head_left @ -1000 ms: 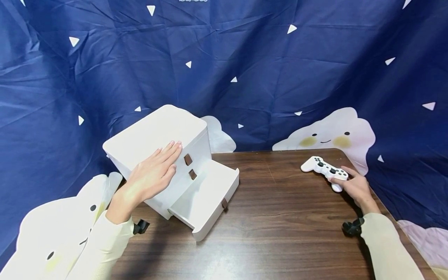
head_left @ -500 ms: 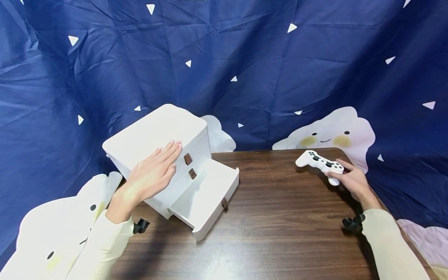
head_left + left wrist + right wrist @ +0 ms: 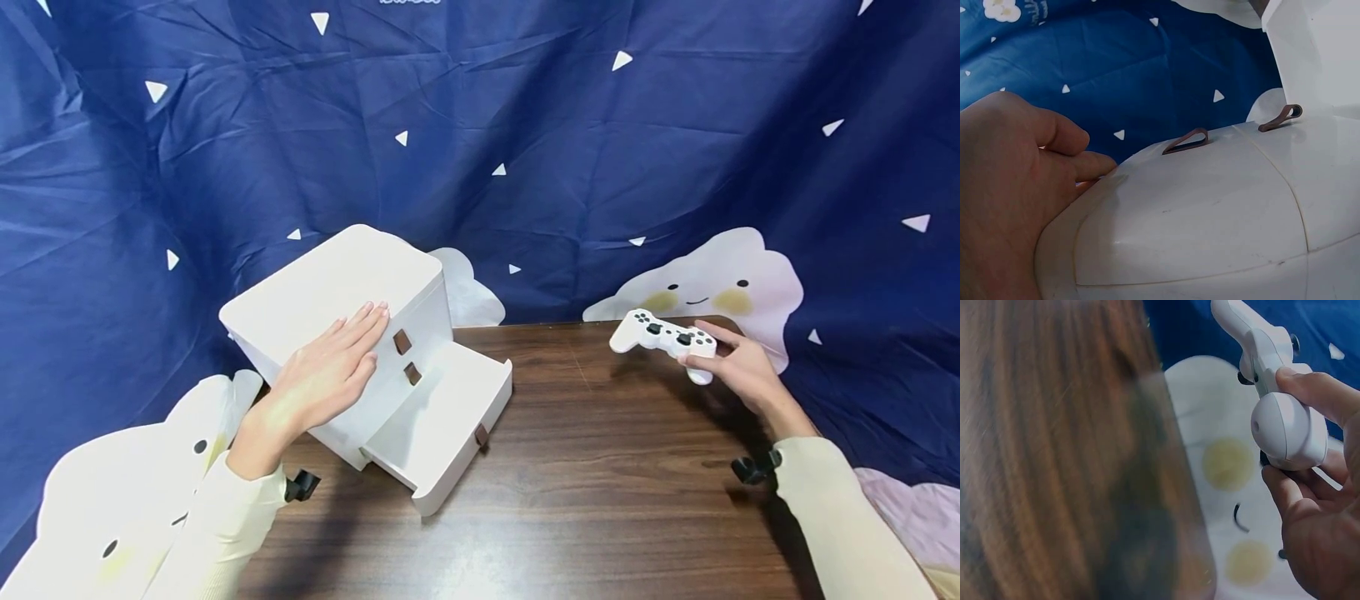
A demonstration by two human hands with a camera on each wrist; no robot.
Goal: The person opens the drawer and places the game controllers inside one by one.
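Note:
A white drawer cabinet (image 3: 345, 275) with brown loop pulls stands at the left of the table. Its bottom drawer (image 3: 442, 408) is pulled out, with a bare white inside. My left hand (image 3: 318, 379) rests on the cabinet's top near the front edge, fingers straight and together. At the right, my right hand (image 3: 742, 367) grips one end of a white game controller (image 3: 660, 336), thumb on one side and fingers on the other. In the right wrist view the controller (image 3: 1288, 428) is held above the table, its far grip pointing away from the hand.
The brown wooden table (image 3: 600, 475) ends at the back in front of a blue curtain (image 3: 525, 125) with white triangles and clouds. A brown loop pull (image 3: 482, 435) sticks out from the drawer's front.
My right hand has lifted the game controller and carried it to the left and slightly farther back. The left hand, cabinet and drawer have stayed in place.

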